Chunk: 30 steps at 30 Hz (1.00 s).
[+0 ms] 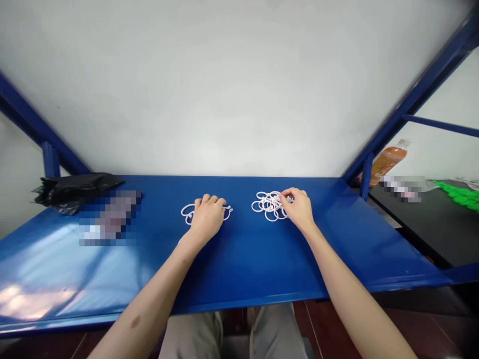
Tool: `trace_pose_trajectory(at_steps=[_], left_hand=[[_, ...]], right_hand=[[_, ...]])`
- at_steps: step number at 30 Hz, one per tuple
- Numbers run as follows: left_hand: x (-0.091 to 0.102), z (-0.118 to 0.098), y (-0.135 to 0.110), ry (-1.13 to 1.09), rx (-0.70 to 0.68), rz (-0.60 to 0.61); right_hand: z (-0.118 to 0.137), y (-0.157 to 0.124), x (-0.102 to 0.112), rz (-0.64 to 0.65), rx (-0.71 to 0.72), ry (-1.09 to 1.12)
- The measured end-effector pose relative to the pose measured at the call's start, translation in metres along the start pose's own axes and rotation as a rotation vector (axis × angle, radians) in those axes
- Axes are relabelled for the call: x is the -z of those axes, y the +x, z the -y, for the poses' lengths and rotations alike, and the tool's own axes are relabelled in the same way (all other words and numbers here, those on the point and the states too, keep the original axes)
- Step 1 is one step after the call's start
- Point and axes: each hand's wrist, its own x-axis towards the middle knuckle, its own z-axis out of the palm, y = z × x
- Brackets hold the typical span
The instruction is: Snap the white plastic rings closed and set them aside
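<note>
Two groups of thin white rings lie on the blue table (239,259). My left hand (206,217) rests knuckles-up with fingers curled over the small left group of white rings (187,213), covering most of it. My right hand (297,207) reaches into the larger pile of white rings (267,205), its fingertips pinched together on rings at the pile's right side. Both forearms stretch in from the near edge.
A crumpled black plastic bag (75,190) lies at the back left beside a blurred patch. Blue frame struts (411,99) rise at both sides. To the right, an orange drink bottle (387,158) and green pieces (462,195) sit on a black table.
</note>
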Motion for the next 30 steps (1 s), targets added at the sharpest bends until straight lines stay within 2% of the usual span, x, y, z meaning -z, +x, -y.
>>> trace_pose_trajectory(at_steps=[6, 13, 15, 17, 21, 25, 30], left_hand=[[0.004, -0.006, 0.000, -0.030, -0.033, 0.028], [0.014, -0.022, -0.001, -0.160, -0.034, 0.018], [0.016, -0.027, -0.001, -0.167, -0.040, 0.001], [0.017, -0.031, -0.001, -0.184, -0.046, -0.029], [0.016, -0.039, -0.003, -0.297, -0.072, -0.087], [0.017, -0.045, -0.005, -0.408, -0.073, -0.092], [0.012, -0.048, -0.010, -0.553, -0.064, -0.058]], right_hand=[[0.008, -0.001, 0.007, -0.062, -0.013, 0.007], [0.034, -0.011, 0.009, -0.126, 0.191, 0.015], [0.046, -0.018, 0.008, -0.065, 0.252, 0.065], [0.058, -0.025, 0.005, 0.071, 0.286, 0.149], [0.075, -0.039, -0.003, 0.339, 0.237, 0.365], [0.077, -0.044, -0.011, 0.347, 0.160, 0.474], [0.076, -0.045, -0.017, 0.291, 0.181, 0.452]])
